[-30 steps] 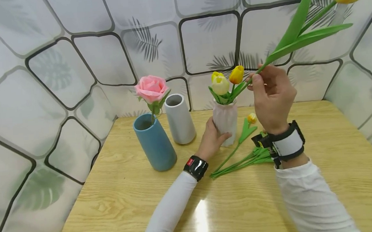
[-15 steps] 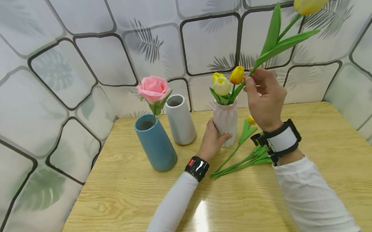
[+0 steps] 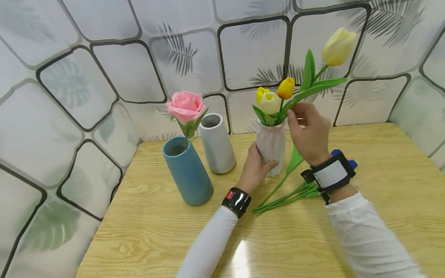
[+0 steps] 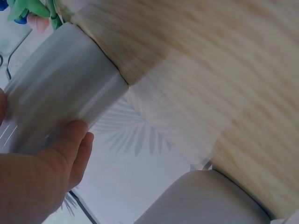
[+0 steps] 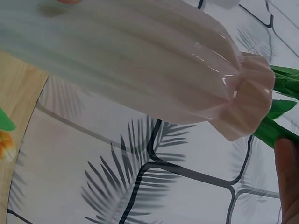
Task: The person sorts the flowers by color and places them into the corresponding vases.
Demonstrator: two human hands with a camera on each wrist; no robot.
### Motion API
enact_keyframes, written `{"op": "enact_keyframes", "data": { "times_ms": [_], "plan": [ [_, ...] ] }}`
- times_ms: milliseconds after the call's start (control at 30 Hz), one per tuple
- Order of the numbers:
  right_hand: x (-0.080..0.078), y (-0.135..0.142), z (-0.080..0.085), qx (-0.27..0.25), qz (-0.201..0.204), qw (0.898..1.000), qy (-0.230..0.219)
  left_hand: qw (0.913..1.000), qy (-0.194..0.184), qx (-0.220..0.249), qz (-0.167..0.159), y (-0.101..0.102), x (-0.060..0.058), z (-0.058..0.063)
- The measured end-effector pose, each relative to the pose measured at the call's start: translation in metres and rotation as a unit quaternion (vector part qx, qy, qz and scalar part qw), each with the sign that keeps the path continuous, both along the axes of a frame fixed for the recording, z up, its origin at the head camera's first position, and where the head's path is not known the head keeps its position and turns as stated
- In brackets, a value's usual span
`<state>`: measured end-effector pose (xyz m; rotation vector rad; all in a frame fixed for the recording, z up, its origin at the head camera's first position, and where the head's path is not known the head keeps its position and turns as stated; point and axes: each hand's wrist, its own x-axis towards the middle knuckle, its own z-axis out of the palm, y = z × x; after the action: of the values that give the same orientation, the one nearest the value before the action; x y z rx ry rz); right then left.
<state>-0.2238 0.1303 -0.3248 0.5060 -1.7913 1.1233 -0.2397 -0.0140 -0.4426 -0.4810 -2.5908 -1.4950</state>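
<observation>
A ribbed pinkish-white vase stands upright on the table, bearing a pale yellow tulip, a bright yellow one behind it and an orange-yellow tulip. My left hand grips its lower body, thumb across the front. At the vase mouth my right hand pinches the green stem of a larger pale tulip, which leans up to the right. In the right wrist view the vase's wavy rim shows green stems coming out, with my right thumb against one.
Left of the hands stand a blue vase with a pink rose and a plain white vase. Several green stems lie on the table below the right wrist, with blue petals beyond. A patterned backdrop closes the rear.
My right hand has come down and left toward the vase mouth, and the large pale tulip has sunk lower with it. My left hand keeps its grip on the vase.
</observation>
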Motion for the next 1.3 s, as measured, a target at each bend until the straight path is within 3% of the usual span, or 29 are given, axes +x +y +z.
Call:
{"op": "enact_keyframes", "data": {
  "times_ms": [333, 533, 600, 700, 833, 933, 1133, 1200, 1300],
  "plan": [
    [-0.011, 0.004, -0.018, 0.078, -0.005, 0.997, 0.015, 0.9998, 0.015, -0.005, -0.014, -0.001, 0.002, -0.001],
    [-0.012, 0.004, -0.021, 0.121, -0.031, 0.991, -0.037, 0.9996, 0.021, -0.012, -0.014, -0.001, 0.003, -0.002],
    [-0.013, 0.004, -0.02, 0.11, -0.022, 0.992, -0.066, 0.9995, 0.025, -0.014, -0.013, -0.001, 0.003, -0.002],
    [-0.013, 0.005, -0.017, 0.046, 0.005, 0.992, -0.12, 0.9995, 0.025, -0.015, -0.011, 0.0, 0.002, -0.002],
    [-0.012, 0.007, -0.016, -0.052, 0.037, 0.979, -0.193, 0.9997, 0.019, -0.016, -0.008, 0.0, 0.001, -0.002],
    [-0.009, 0.01, -0.021, -0.052, 0.065, 0.971, -0.225, 0.9996, 0.018, -0.02, -0.007, 0.0, 0.001, -0.002],
    [-0.006, 0.013, -0.032, 0.038, 0.078, 0.979, -0.185, 0.9995, 0.025, -0.02, 0.0, -0.001, 0.001, -0.002],
    [-0.004, 0.015, -0.038, 0.047, 0.077, 0.981, -0.17, 0.9995, 0.025, -0.021, 0.004, -0.001, 0.001, -0.002],
    [-0.001, 0.017, -0.048, 0.048, 0.063, 0.979, -0.186, 0.9996, 0.023, -0.019, 0.006, -0.001, 0.001, -0.002]
  ]
}}
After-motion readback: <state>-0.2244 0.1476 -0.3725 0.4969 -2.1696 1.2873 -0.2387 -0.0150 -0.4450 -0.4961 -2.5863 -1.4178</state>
